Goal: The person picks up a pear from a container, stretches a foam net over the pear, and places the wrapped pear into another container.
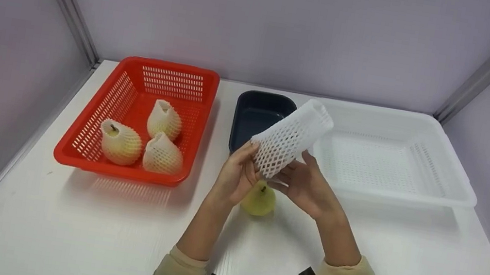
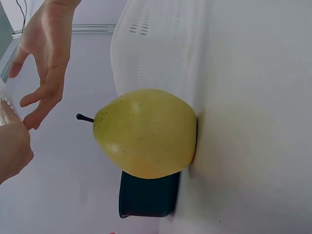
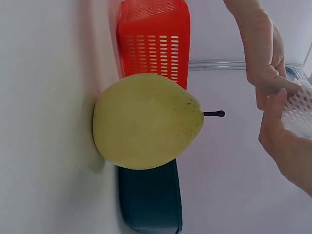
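Observation:
A white foam fruit net (image 1: 291, 137), tube-shaped and empty-looking, is held tilted up to the right above the table. My left hand (image 1: 238, 171) grips it near its lower end, thumb on the near side. Close to that same end is my right hand (image 1: 308, 187), its fingers loosely extended by the net; the left wrist view shows them apart from it. Beneath both hands a bare yellow-green pear (image 1: 259, 201) stands upright on the table, stem up. The pear (image 2: 146, 134) fills the middle of the left wrist view, and the right wrist view too.
At the left, a red basket (image 1: 122, 169) contains 3 pears in foam nets, one of them a netted pear (image 1: 121, 143). A dark blue tray (image 1: 249, 108) sits behind the hands. To its right is a white basket (image 1: 412, 196). Pale walls (image 1: 267, 28) enclose the table.

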Available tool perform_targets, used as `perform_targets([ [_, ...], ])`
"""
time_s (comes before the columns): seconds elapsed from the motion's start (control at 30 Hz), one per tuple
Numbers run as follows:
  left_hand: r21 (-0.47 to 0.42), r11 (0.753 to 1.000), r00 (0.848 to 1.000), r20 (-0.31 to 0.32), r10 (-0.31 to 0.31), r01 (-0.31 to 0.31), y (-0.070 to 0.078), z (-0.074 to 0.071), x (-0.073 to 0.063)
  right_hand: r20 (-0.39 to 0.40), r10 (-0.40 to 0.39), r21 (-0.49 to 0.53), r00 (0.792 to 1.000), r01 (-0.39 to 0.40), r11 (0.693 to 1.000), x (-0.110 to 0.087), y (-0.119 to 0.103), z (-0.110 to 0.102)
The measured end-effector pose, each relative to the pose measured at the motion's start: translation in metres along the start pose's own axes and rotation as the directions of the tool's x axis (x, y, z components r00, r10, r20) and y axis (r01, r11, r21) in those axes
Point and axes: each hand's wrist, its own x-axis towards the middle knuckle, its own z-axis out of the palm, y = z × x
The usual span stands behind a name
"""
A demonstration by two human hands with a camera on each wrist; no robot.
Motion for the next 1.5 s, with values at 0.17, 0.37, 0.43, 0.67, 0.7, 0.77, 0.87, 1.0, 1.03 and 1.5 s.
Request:
perform_targets([
  [0.17,0.045,0.999,0.999,0.022,-0.025,0.024,-0.001,-0.001,0.000,0.004,0.086,0.218,0.996,-0.085,0.972,0.000,-0.002,-0.002],
  [0.37,0.078,0.995,0.998,0.001,-0.069,0.069,-0.002,-0.004,0.001,-0.039,0.158,0.295,0.987,-0.139,0.945,0.001,-0.003,-0.004],
  [0.43,0.093,0.993,0.997,-0.026,-0.073,0.075,-0.001,-0.006,0.001,-0.057,0.141,0.302,0.988,-0.118,0.946,0.002,-0.003,-0.005],
  [0.67,0.315,0.942,0.983,-0.173,-0.062,0.115,0.002,-0.019,0.000,-0.191,0.017,0.120,0.981,0.006,0.993,0.004,-0.005,-0.012],
  [0.7,0.366,0.922,0.979,-0.197,-0.058,0.128,0.003,-0.022,-0.001,-0.206,0.010,0.057,0.978,0.002,0.998,0.004,-0.004,-0.013],
  [0.77,0.459,0.873,0.967,-0.248,-0.053,0.165,0.005,-0.026,-0.002,-0.232,-0.002,-0.073,0.973,-0.015,0.997,0.005,-0.003,-0.015],
  [0.87,0.588,0.774,0.946,-0.321,-0.042,0.234,0.008,-0.032,-0.003,-0.260,-0.016,-0.271,0.965,-0.057,0.961,0.005,0.001,-0.019],
  [1.0,0.710,0.623,0.922,-0.384,-0.049,0.328,0.009,-0.038,-0.004,-0.308,-0.004,-0.480,0.951,-0.151,0.864,0.006,0.007,-0.026],
  [1.03,0.725,0.591,0.916,-0.397,-0.060,0.353,0.008,-0.039,-0.004,-0.319,0.002,-0.521,0.948,-0.177,0.835,0.006,0.009,-0.027],
  [1.5,0.796,0.382,0.883,-0.414,-0.220,0.469,0.001,-0.055,-0.006,-0.359,0.094,-0.743,0.929,-0.345,0.574,0.006,0.026,-0.038],
])
